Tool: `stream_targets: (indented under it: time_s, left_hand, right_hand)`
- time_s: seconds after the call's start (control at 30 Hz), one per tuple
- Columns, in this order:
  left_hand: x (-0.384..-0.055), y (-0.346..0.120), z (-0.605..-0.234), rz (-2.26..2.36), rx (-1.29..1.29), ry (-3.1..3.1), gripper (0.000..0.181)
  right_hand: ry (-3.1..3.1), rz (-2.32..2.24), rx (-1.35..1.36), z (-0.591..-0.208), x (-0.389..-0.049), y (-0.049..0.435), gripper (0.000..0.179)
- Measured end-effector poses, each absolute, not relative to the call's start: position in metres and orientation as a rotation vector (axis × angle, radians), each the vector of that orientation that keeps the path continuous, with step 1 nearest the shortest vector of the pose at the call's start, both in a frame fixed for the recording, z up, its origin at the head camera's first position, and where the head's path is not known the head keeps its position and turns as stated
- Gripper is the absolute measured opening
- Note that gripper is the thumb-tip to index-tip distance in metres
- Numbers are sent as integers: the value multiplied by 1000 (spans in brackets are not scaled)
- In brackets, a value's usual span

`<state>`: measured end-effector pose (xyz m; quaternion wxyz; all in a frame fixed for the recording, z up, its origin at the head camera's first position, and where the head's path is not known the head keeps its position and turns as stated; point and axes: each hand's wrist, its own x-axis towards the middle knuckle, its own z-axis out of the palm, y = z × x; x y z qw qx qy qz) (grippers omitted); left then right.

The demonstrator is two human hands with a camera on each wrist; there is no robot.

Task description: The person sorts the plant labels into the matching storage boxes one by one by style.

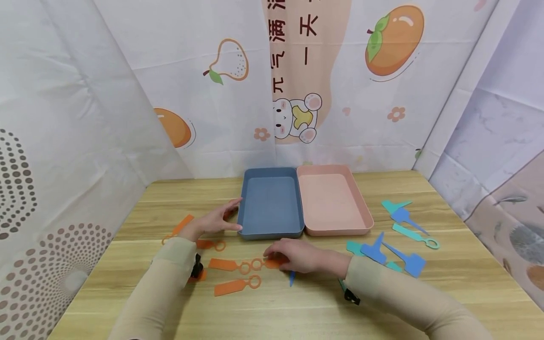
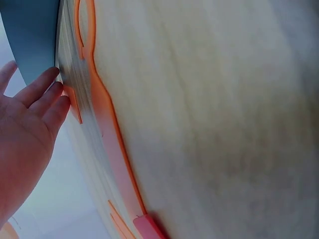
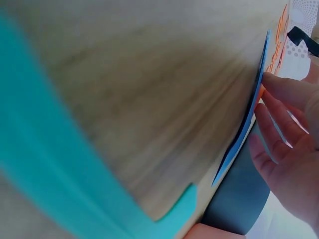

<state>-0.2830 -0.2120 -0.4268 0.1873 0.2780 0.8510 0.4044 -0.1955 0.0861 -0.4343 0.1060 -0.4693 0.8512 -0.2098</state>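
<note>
My left hand point(image 1: 216, 219) is at the left side of the blue tray point(image 1: 272, 232), its fingertips by the rim and its fingers extended. Near the tray's front, my right hand point(image 1: 297, 255) pinches an orange ring-ended plant tag point(image 1: 272, 263) between thumb and index finger. Part of that tag is hidden beneath the hand. In the right wrist view, a blue tag point(image 3: 244, 124) lies beside the fingertips. Several other orange tags point(image 1: 231, 287) lie between the arms and around the left forearm. Beyond the left hand in its wrist view is the blue tray point(image 2: 35, 35).
A pink tray point(image 1: 331, 198) adjoins the blue one on the right. Blue tags point(image 1: 414, 264) and teal tags point(image 1: 412, 233) lie scattered on the table's right side, some partly behind the right forearm. A printed curtain point(image 1: 204, 118) hangs behind the wooden table point(image 1: 263, 316).
</note>
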Motion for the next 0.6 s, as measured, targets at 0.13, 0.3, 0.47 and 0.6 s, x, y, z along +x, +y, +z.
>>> stream_targets:
  time_s: [0.13, 0.3, 0.47, 0.6]
  left_hand:
    - [-282, -212, -426, 1148, 771, 2387, 90]
    - [-281, -212, -427, 1146, 772, 2394, 90]
    - [-283, -213, -429, 1141, 762, 2392, 92]
    - [-284, -213, -429, 1149, 733, 2386, 93]
  right_hand:
    - [2496, -680, -1326, -434, -195, 85, 39]
    - [2516, -683, -1312, -435, -195, 84, 33]
    - [2551, -700, -1267, -437, -196, 85, 30]
    - [2547, -727, -1246, -437, -196, 84, 29]
